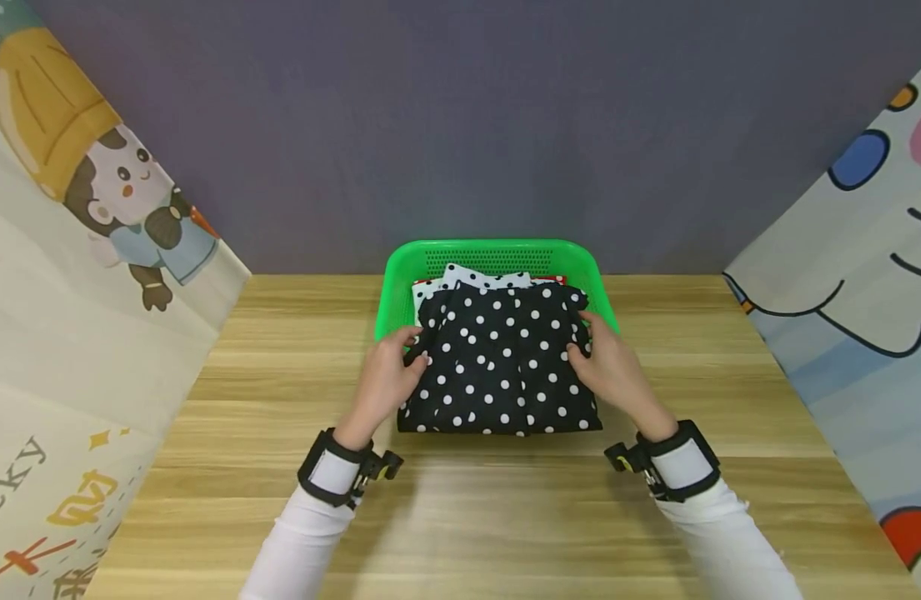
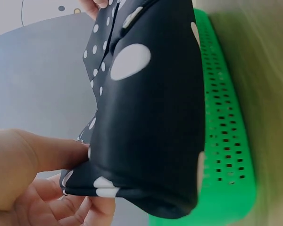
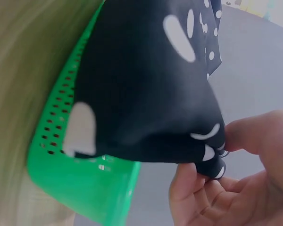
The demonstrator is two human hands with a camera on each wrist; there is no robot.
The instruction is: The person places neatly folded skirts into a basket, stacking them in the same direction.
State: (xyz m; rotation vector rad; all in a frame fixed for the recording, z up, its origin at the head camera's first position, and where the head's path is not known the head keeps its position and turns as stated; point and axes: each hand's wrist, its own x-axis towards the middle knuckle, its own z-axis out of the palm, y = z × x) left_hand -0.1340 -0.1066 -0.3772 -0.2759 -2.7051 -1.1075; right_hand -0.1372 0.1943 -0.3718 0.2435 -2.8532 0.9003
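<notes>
A folded black cloth with white polka dots is held up by its two sides over the front of a green plastic basket. My left hand pinches its left edge between thumb and fingers; the left wrist view shows the thumb on top of the folded layers. On the opposite edge my right hand grips the fabric the same way, thumb over fingers in the right wrist view. Inside the basket, behind the black cloth, lies a white cloth with black dots, mostly covered.
A bit of red fabric shows at the back right inside the basket. The basket stands on a wooden table against a grey panel. Printed cartoon sheets flank the table, one on the left and one on the right.
</notes>
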